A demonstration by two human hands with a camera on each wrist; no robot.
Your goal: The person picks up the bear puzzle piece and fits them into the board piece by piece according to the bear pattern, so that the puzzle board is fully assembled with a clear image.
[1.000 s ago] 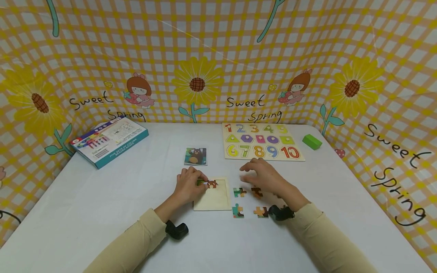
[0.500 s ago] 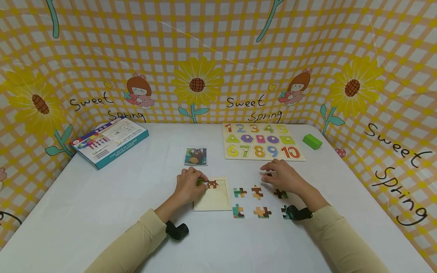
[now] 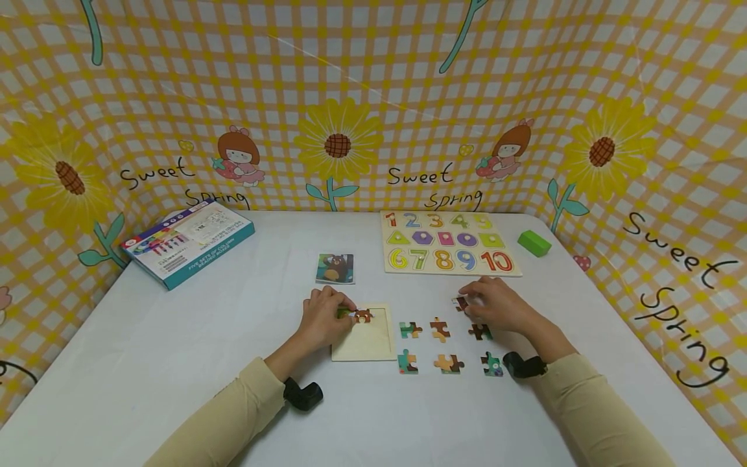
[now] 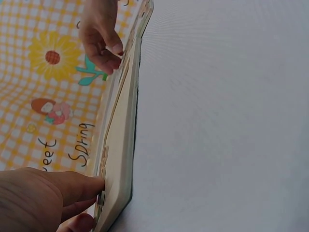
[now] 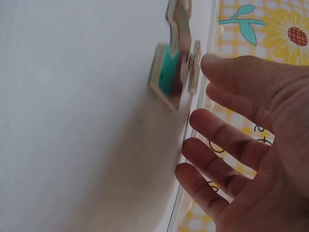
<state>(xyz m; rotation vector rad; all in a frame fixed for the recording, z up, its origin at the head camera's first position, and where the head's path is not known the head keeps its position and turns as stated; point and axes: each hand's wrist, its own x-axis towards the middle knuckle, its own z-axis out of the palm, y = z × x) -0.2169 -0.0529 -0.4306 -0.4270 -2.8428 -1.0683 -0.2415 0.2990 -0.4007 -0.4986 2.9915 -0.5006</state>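
A square wooden puzzle tray lies in front of me. A brown bear-face jigsaw piece sits along its top edge. My left hand is at the tray's upper left corner, thumb and forefinger pinching a green jigsaw piece, mostly covered by the fingers. My right hand is to the right of the tray, thumb and forefinger at a dark brown jigsaw piece. In the right wrist view, the thumb meets this piece at its edge, while the other fingers spread loosely.
Several loose jigsaw pieces lie in two rows right of the tray. Behind it is a bear picture card. Farther back are a number board, a green block and, at left, a flat box.
My right hand has moved right, away from the tray's side, and come down to the dark brown piece, uncovering loose pieces below. My left hand has stayed at the tray corner.
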